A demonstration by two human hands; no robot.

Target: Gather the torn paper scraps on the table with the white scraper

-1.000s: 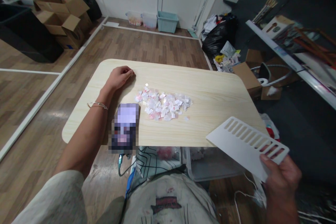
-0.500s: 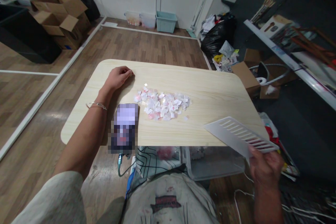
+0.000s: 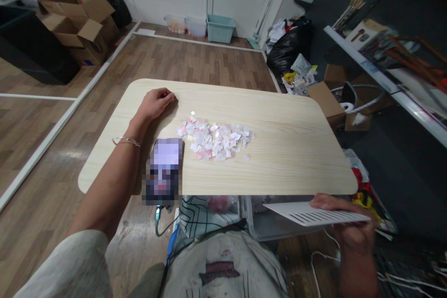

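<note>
My left hand (image 3: 158, 103) rests on the far left of the wooden tabletop (image 3: 279, 125), its fingers curled together with nothing visible in them. To its right lies a loose pile of small white and pinkish paper scraps (image 3: 216, 142). A phone (image 3: 164, 170) with a blurred screen lies by my left forearm, a cable plugged into its lower end. My right hand (image 3: 349, 219) grips a flat white slotted board (image 3: 310, 214). The board is tilted nearly edge-on, just off the table's front edge and above a clear plastic bin (image 3: 258, 230). The board hides part of the bin's inside.
Left of the table stand a black bin (image 3: 35, 46) and open cardboard boxes (image 3: 80, 23). Plastic tubs (image 3: 220, 30) line the back wall. At right are a black bag (image 3: 289, 46), an open carton (image 3: 328, 98) and a cluttered shelf (image 3: 377, 79). White cables (image 3: 314, 265) trail on the floor.
My right hand has drawn the slotted board off the table's front right corner, down toward me, and turned it flatter over the bin. My left hand and the paper pile have stayed put.
</note>
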